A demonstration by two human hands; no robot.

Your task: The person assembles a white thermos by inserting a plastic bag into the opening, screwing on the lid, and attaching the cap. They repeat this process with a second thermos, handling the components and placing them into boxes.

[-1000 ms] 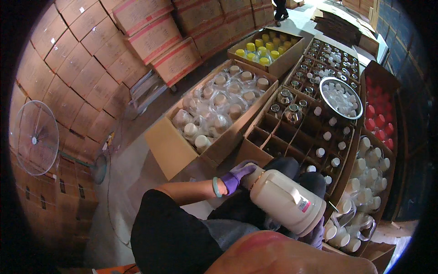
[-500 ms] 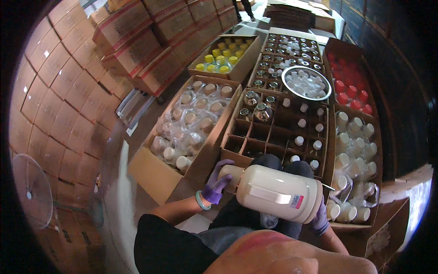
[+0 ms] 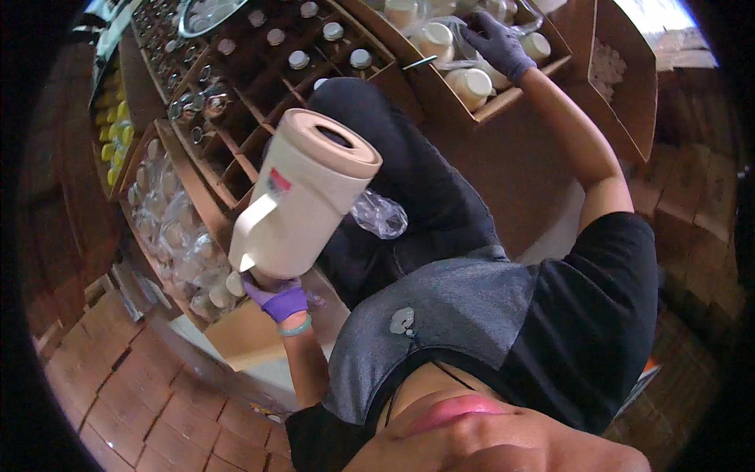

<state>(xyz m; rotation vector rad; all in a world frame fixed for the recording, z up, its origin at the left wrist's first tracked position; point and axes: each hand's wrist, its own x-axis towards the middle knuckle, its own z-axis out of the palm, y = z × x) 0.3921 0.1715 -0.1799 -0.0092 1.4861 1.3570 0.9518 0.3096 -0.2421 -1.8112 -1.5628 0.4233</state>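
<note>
My left hand (image 3: 275, 299), in a purple glove, grips a cream vacuum jug (image 3: 303, 208) from below at its narrower end. The jug is tilted bottom up, its handle toward the left, with a dark round opening in the base ring. My right hand (image 3: 499, 49), also gloved, reaches into a carton (image 3: 503, 106) at the upper right. Its fingers are spread over cream round-topped pieces (image 3: 469, 86) in clear plastic; whether they touch is unclear. A crumpled clear bag (image 3: 379, 214) lies on my lap.
A divided carton (image 3: 252, 94) ahead holds silvery glass flasks (image 3: 212, 101) and white-capped pieces (image 3: 299, 60). Left of it, another carton holds bagged cream pieces (image 3: 177, 228). Beyond are yellow-capped bottles (image 3: 118, 134) and a metal bowl (image 3: 185, 23). A thin rod (image 3: 419, 63) sticks out by the right carton.
My right hand has left the jug's base and moved to the right carton. The jug, now in my left hand alone, has tipped base upward. The view has turned to the right.
</note>
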